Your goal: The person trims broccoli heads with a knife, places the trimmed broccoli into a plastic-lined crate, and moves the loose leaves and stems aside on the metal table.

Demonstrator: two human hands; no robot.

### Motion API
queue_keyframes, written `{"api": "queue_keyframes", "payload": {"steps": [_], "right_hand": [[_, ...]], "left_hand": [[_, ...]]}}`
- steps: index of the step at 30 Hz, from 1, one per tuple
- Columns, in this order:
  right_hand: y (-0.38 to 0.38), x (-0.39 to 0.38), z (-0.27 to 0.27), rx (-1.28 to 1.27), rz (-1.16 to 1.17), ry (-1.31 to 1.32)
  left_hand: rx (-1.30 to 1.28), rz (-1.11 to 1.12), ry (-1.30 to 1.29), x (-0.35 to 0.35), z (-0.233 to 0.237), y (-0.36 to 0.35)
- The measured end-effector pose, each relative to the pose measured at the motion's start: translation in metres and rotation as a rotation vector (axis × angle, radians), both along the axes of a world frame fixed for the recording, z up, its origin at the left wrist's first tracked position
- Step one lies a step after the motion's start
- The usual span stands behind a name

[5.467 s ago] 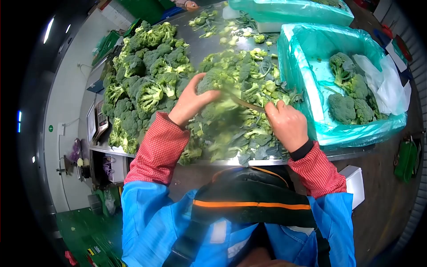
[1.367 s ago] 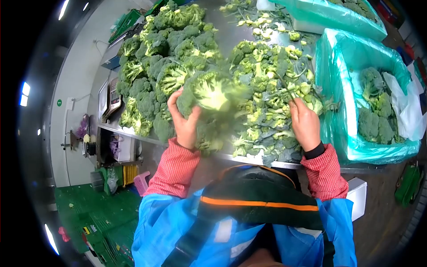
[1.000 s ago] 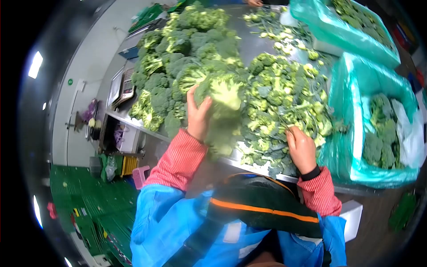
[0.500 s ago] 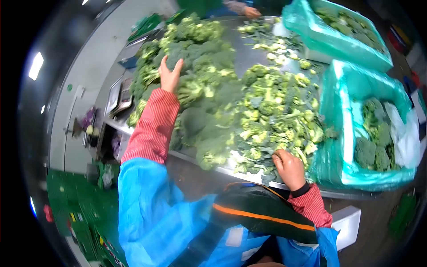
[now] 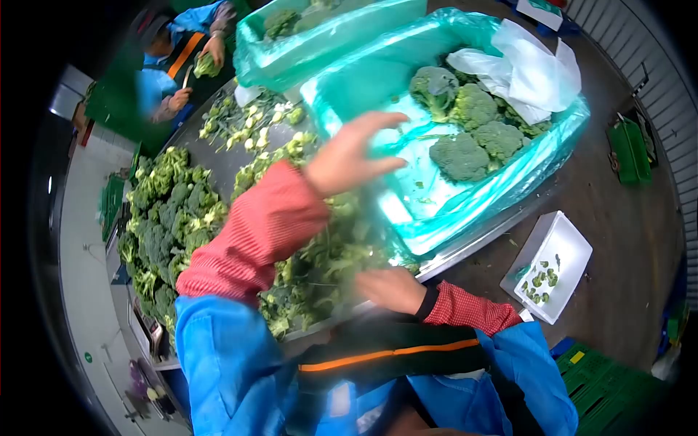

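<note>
My left hand [image 5: 352,156] is over the near-left rim of a crate lined with green plastic [image 5: 502,185]. Its thumb and fingers are apart, with nothing seen between them. Several broccoli heads [image 5: 460,157] lie inside the crate beside a crumpled white plastic bag [image 5: 531,69]. Low over the pile of broccoli trimmings [image 5: 291,298], close to the table's front edge, is my right hand [image 5: 392,289]. Motion smears its fingers, so anything in them cannot be made out. A heap of broccoli [image 5: 163,225] covers the left part of the table.
Across the metal table [image 5: 218,163], a co-worker [image 5: 174,62] holds a knife and a piece of broccoli. Another green-lined crate [image 5: 320,36] stands behind the nearer one. A white bin [image 5: 549,269] with small broccoli bits is on the floor at right, near green crates [image 5: 611,385].
The view has swung right toward the crates. My left hand has moved from the broccoli heap to above the lined crate's rim. My right hand remains low over the trimmings.
</note>
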State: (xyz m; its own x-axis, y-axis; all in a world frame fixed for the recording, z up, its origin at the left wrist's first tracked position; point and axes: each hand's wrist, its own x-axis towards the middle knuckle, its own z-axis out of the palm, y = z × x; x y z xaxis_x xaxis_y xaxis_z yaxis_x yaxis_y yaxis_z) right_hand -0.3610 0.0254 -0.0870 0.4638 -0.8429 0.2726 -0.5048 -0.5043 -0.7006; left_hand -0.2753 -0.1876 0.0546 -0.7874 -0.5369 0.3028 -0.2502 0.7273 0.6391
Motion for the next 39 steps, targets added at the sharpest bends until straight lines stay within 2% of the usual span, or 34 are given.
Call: {"api": "queue_keyframes", "payload": {"steps": [1, 4, 6, 9, 11, 14, 17, 18, 19, 20, 21, 23, 25, 28, 29, 30, 32, 35, 36, 37, 39], "right_hand": [[0.001, -0.007, -0.003, 0.003, -0.009, -0.005], [0.004, -0.026, -0.009, 0.035, -0.074, -0.006], [0.007, -0.036, -0.015, 0.029, -0.127, -0.033], [0.011, -0.053, -0.01, 0.104, -0.156, -0.031], [0.012, -0.063, -0.013, 0.085, -0.174, 0.0], [0.014, -0.071, -0.006, 0.108, -0.179, 0.041], [0.015, -0.075, 0.002, 0.103, -0.194, 0.061], [0.016, -0.074, 0.003, 0.081, -0.203, 0.05], [0.018, -0.072, 0.005, 0.059, -0.209, 0.04], [0.019, -0.071, 0.007, 0.064, -0.192, 0.021], [0.019, -0.069, 0.01, 0.064, -0.172, 0.003], [0.017, -0.066, 0.016, 0.046, -0.128, -0.055], [0.015, -0.06, 0.024, 0.025, -0.077, -0.14], [0.011, -0.051, 0.042, 0.03, -0.172, -0.365], [0.01, -0.047, 0.048, 0.034, -0.207, -0.418], [0.01, -0.042, 0.055, 0.234, -0.247, -0.518], [0.002, -0.031, 0.067, 0.21, -0.297, -0.574], [-0.013, -0.012, 0.09, 0.204, -0.337, -0.613], [-0.021, -0.004, 0.084, 0.224, -0.315, -0.649], [-0.03, 0.006, 0.079, 0.091, -0.324, -0.67], [-0.039, 0.024, 0.078, 0.317, -0.296, -0.796]], "left_hand": [[-0.121, -0.088, -0.031, -0.033, -0.018, -0.008], [-0.051, -0.203, -0.343, -0.115, -0.057, -0.015], [-0.098, -0.167, -0.67, -0.161, -0.07, -0.012], [-0.137, -0.11, -0.964, -0.197, -0.081, -0.007], [-0.204, -0.087, -0.971, -0.204, -0.101, -0.006], [-0.16, -0.129, -0.95, -0.2, -0.095, -0.012], [-0.108, -0.091, -0.835, -0.185, -0.096, -0.03], [0.015, -0.058, -0.777, -0.178, -0.083, -0.037], [0.073, 0.074, -0.679, -0.169, -0.077, -0.042], [0.171, 0.084, -0.531, -0.157, -0.089, -0.07], [0.359, 0.105, -0.389, -0.142, -0.058, -0.072], [0.768, 0.194, -0.215, -0.107, -0.028, -0.076], [0.951, 0.223, 0.017, -0.068, -0.006, -0.066], [1.05, 0.204, 0.195, -0.005, 0.02, -0.045], [1.089, 0.141, 0.253, 0.02, 0.013, -0.049], [1.09, 0.142, 0.33, 0.037, 0.021, -0.034], [1.11, 0.102, 0.542, 0.067, 0.025, -0.004], [1.294, 0.158, 0.684, 0.125, 0.012, 0.03], [1.278, 0.194, 0.745, 0.131, 0.01, 0.048], [1.327, 0.168, 0.711, 0.148, 0.004, 0.058], [1.229, 0.239, 0.721, 0.163, -0.003, 0.087]]}}
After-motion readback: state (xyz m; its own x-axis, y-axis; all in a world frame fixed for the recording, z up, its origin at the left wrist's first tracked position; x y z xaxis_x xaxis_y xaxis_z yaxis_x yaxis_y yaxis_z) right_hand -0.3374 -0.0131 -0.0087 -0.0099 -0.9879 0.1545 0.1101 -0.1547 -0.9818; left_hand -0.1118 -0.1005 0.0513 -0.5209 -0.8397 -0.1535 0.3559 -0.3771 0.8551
